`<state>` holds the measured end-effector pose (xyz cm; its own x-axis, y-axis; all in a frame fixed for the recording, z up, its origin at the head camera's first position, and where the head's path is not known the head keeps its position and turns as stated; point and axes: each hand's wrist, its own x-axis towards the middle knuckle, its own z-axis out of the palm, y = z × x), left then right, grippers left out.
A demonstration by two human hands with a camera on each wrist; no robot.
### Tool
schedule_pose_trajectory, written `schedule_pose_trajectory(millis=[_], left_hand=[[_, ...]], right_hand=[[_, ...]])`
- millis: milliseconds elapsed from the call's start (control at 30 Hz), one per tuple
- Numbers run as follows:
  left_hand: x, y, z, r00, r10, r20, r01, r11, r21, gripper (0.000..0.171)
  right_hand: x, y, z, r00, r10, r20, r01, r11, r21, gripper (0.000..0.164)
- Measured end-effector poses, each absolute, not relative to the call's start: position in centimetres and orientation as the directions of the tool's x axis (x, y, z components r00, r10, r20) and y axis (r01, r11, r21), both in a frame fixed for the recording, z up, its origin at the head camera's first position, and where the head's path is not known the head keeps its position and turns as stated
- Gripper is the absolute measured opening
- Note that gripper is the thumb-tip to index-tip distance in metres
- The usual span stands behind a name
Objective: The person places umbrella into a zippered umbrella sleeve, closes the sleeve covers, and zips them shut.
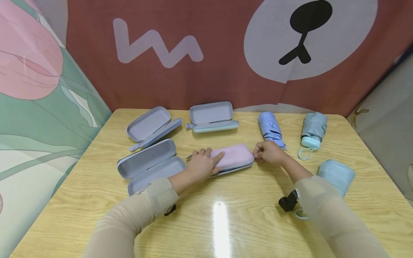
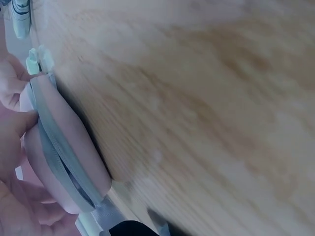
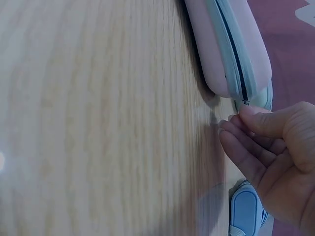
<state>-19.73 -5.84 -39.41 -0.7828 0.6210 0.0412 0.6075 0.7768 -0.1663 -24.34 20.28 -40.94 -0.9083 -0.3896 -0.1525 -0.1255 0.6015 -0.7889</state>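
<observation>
A pink hard zip case [image 1: 233,156] lies lid down over its base on the table, with a dark gap showing along its pale zipper band [image 3: 230,46]. My left hand [image 1: 203,165] holds the case's left end, with fingers over the lid and one digit at the near side. At the right end, my right hand [image 1: 268,152] pinches the zipper pull [image 3: 245,103] between thumb and fingertips. In the left wrist view, both hands are at the case, and a grey fabric tab [image 2: 106,215] extends from one end.
Three zip cases stand open: one at back left [image 1: 149,125], one at back middle [image 1: 211,113], one at near left [image 1: 151,159]. Folded umbrellas lie on the right: a periwinkle one [image 1: 270,126], a grey-teal one [image 1: 314,125] and a pale blue one [image 1: 336,173]. A printed cloth [image 1: 226,82] hangs behind the table.
</observation>
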Motion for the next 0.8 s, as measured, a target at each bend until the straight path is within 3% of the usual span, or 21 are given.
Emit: schedule_pose_trajectory(millis=[800], left_hand=[[-19.7, -5.2, -39.6, -0.812, 0.582, 0.031, 0.565, 0.800, -0.202, 0.055]], right_hand=[[-21.5, 19.6, -40.7, -0.900, -0.393, -0.188, -0.054, 0.529, -0.847, 0.005]])
